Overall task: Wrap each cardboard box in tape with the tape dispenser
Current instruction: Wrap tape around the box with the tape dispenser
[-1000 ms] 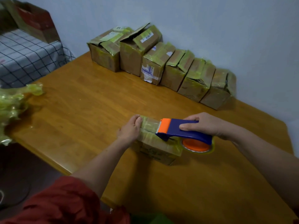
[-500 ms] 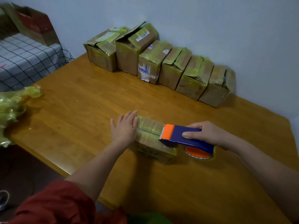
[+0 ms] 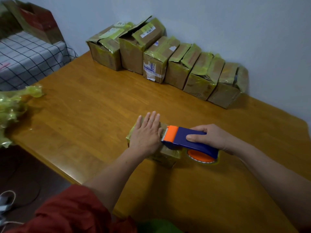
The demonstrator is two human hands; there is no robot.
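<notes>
Just below the centre of the frame, a small cardboard box (image 3: 168,156) lies on the wooden desk (image 3: 84,106), already covered in yellowish tape. The left hand (image 3: 148,132) lies flat on its top, fingers straight and together. The right hand (image 3: 212,137) is curled around the blue handle of the tape dispenser (image 3: 183,140), whose orange toothed end rests on the box just beside the left hand. The roll hangs past the box's right edge. 6 taped boxes (image 3: 168,64) stand in a row along the wall in the upper middle. Crumpled tape (image 3: 11,108) sits at the left edge.
</notes>
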